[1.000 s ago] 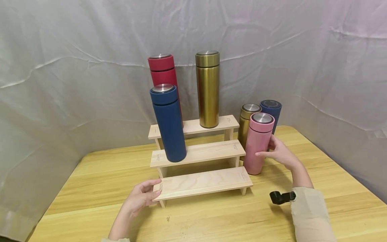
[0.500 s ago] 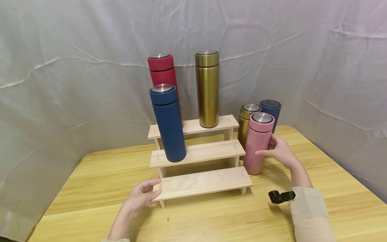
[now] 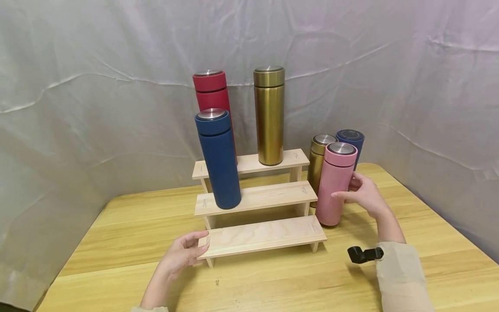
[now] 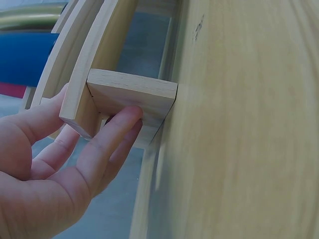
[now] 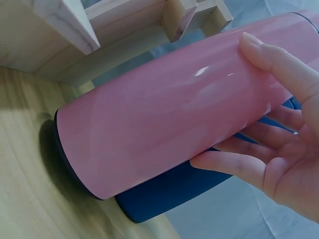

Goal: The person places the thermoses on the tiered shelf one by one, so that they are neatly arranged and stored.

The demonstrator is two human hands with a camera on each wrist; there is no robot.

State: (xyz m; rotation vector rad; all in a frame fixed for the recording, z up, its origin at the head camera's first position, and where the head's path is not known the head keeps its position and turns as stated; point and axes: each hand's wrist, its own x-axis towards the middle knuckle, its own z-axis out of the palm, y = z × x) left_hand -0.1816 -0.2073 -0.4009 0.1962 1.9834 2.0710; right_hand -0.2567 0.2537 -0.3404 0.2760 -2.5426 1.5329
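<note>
At the right of the wooden step rack (image 3: 265, 236), my right hand (image 3: 364, 195) holds a pink thermos flask (image 3: 335, 186) around its side. In the right wrist view the thumb lies across the pink wall, the other fingers on the far side; the flask leans slightly, its base close over the table. My left hand (image 3: 183, 251) grips the left end of the rack's lowest step, thumb on top; in the left wrist view its fingers touch the end leg (image 4: 132, 92). A short gold flask (image 3: 315, 167) and a short blue flask (image 3: 352, 138) stand behind the pink one, partly hidden.
On the rack's middle step stands a tall blue flask (image 3: 219, 160). The top step bears a tall red flask (image 3: 212, 89), partly hidden by the blue one, and a tall gold flask (image 3: 270, 117). Grey cloth (image 3: 117, 108) hangs behind the wooden table (image 3: 124, 234).
The pink flask has shifted slightly up and tilted a little to the right in my right hand. My left hand keeps its hold on the rack, and the other flasks stand as before.
</note>
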